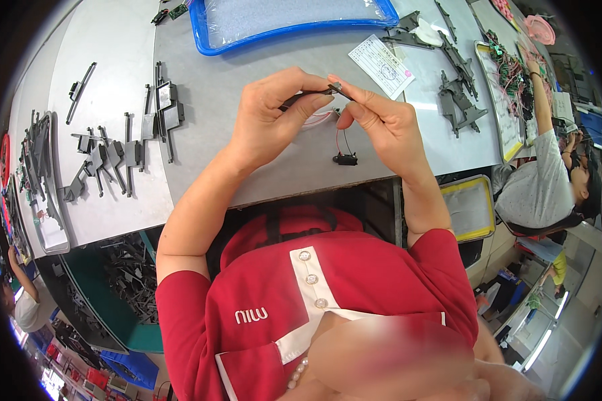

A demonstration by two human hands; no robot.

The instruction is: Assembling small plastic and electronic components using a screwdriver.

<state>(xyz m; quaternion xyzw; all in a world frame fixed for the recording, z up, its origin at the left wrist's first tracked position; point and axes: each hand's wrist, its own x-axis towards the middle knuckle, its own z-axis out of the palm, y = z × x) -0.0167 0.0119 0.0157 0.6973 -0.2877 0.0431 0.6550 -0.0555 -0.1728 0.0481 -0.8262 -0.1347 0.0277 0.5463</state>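
Observation:
My left hand [269, 117] is closed round a thin black plastic part [297, 99], thumb and fingers pinching it above the table. At the part's other end my right hand [389, 127] pinches with thumb and forefinger, and the two hands nearly meet there. Its fingertips hide what exactly lies between them. Thin red and dark wires [338, 139] run down below my right hand. On their end, at the table surface, is a small black component [345, 160]. A loop of pale red wire [320, 117] shows between the hands.
Several dark grey plastic parts [132, 154] are spread at the left, with more at the right [456, 100]. A blue tray [211, 49] stands at the back, beside a printed paper slip [381, 65]. A co-worker [538, 177] sits at the right, near a tray of wired boards [505, 87].

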